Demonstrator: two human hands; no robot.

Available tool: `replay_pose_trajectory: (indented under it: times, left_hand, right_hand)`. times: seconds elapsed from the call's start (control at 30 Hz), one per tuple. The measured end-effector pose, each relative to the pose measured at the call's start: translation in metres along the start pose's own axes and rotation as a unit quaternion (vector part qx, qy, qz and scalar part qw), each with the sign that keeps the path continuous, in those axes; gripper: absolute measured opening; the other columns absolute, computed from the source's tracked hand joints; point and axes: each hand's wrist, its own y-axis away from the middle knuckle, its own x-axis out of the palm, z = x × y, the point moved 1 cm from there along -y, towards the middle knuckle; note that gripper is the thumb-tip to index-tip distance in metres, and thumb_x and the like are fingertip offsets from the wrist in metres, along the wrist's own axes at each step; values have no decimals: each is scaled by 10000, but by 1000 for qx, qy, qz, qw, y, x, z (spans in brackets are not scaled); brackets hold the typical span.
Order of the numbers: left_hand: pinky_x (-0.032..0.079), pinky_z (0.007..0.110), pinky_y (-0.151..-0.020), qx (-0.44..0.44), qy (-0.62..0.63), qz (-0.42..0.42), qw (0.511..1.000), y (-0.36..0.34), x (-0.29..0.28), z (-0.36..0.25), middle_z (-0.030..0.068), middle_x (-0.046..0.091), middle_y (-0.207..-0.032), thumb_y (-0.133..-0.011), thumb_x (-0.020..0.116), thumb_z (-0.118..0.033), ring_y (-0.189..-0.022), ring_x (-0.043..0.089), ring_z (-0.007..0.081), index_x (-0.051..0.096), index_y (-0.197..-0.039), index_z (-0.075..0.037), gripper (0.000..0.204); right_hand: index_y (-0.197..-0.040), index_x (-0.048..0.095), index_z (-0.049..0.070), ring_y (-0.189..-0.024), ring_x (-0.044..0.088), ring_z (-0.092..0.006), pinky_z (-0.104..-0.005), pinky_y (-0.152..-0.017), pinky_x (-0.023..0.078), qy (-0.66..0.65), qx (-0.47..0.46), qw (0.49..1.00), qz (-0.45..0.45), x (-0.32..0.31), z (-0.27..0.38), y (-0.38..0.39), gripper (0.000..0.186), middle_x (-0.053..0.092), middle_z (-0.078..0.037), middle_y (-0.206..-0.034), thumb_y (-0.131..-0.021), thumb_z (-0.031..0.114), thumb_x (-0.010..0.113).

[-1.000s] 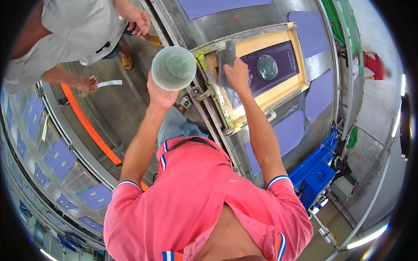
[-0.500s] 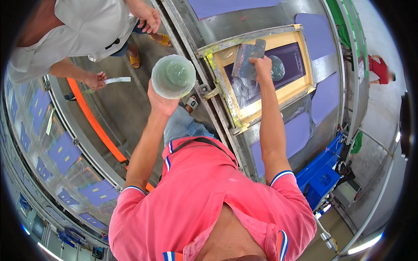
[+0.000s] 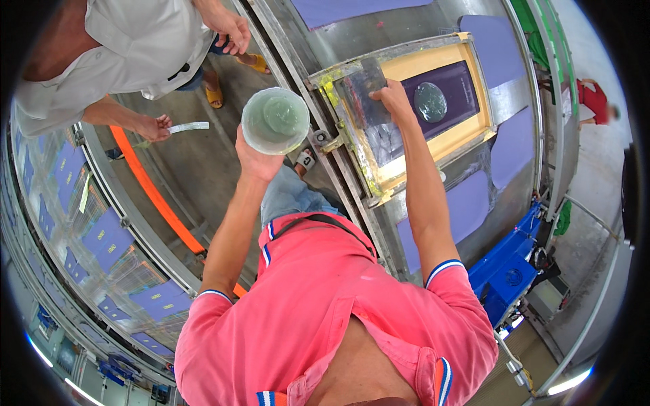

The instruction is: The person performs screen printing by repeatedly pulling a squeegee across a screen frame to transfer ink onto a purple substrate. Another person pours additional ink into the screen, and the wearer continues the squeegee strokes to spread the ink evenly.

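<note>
My left hand is wrapped round a pale round tub from below, raised over the gap beside the bench. Inside the tub lies a clear greenish gel. In my right hand is a dark flat squeegee, held at the left end of a screen printing frame. A round puddle of clear gel sits on the frame's dark purple panel, right of my hand. Glossy wet smears show just below the squeegee; its lower edge is hard to make out.
Purple sheets lie around the frame on a long metal bench. Opposite, a person in a white shirt holds a pale strip. An orange rail and another bench with purple pieces are at the left.
My right hand has drawn the squeegee leftward, away from the gel puddle, which now shows whole. The tub stays in my left hand. The whole view has shifted slightly.
</note>
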Motion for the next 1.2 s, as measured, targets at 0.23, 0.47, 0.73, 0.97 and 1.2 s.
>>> replay_pose_trajectory:
  times: [0.23,0.47,0.73,0.97,1.2]
  left_hand:
    - [391,476,-1100,24,-41,-44,998,12,8,1,76,570,-1379,-1007,381,-371,-1288,514,288,553,-1342,-113,456]
    - [391,489,-1099,22,-69,-26,997,9,-2,7,84,581,-1362,-1007,379,-369,-1271,531,296,556,-1329,-101,454]
    - [376,534,-1093,-46,-100,-41,993,-33,33,49,91,560,-1380,-1014,390,-446,-1286,511,299,547,-1347,-117,493]
    - [440,565,-993,-84,-118,11,989,-59,68,87,119,534,-1379,-1002,343,-446,-1242,521,344,524,-1345,-128,502]
    - [435,565,-982,-92,-162,-14,982,-56,65,100,137,527,-1377,-975,368,-471,-1235,512,366,523,-1342,-122,529]
  right_hand:
    - [-947,679,-52,-765,620,-247,-377,-714,483,-85,69,991,76,4,7,-1,229,673,-112,-868,-721,-10,671]
    - [-1138,646,-25,-913,635,-214,-334,-851,485,-163,35,972,164,-34,14,9,376,686,-90,-1012,-764,-7,680]
    - [-1141,660,-22,-956,638,-165,-311,-853,497,-123,-174,975,59,-65,68,109,379,696,-65,-1070,-766,-42,705]
    - [-1135,698,172,-1034,587,-232,-378,-882,424,398,-535,718,-198,-42,84,181,498,644,-16,-1084,-676,-18,664]
    - [-1145,678,200,-1098,564,-197,-382,-938,375,501,-516,671,-180,-70,56,207,460,631,-2,-1124,-725,16,645]
